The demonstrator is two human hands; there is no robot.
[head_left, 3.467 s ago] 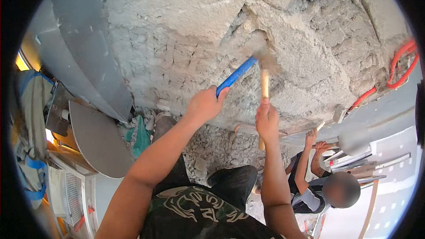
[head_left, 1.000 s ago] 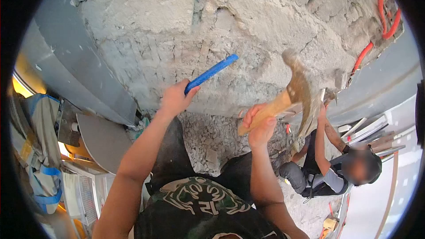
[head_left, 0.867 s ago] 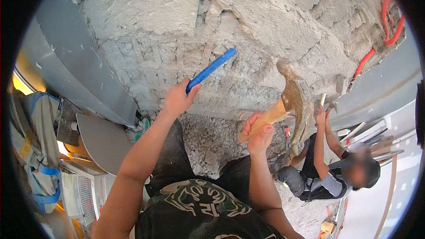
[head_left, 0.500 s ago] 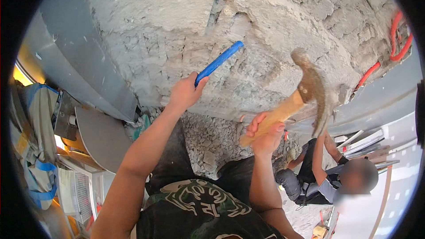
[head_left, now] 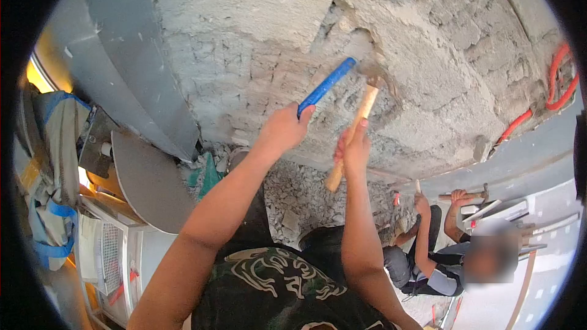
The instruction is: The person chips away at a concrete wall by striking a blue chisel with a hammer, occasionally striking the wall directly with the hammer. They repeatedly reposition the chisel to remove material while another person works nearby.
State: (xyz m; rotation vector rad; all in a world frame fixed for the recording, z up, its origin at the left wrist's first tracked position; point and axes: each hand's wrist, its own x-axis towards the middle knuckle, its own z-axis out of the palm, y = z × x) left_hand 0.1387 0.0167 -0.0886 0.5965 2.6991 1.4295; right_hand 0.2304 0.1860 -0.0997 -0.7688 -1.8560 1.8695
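My left hand (head_left: 283,128) is closed around a blue chisel (head_left: 327,88), which slants up and to the right in front of the rough, chipped wall (head_left: 244,67). The chisel's lower end is hidden in my fist. In my right hand (head_left: 353,150) is a claw hammer, gripped by its wooden handle (head_left: 362,110). The hammer head (head_left: 369,73) is close beside the chisel's upper end and blurred.
Broken rubble (head_left: 293,198) lies at the foot of the wall. To the right, another person (head_left: 443,263) crouches, holding a hammer (head_left: 468,196). Red conduit (head_left: 513,125) comes out of the wall at right. A grey panel (head_left: 143,177) and a bag (head_left: 52,177) are at left.
The hammer has swung up and left from its drawn-back position to the chisel's upper end. My left hand still holds the chisel. The other person's hammer now shows.
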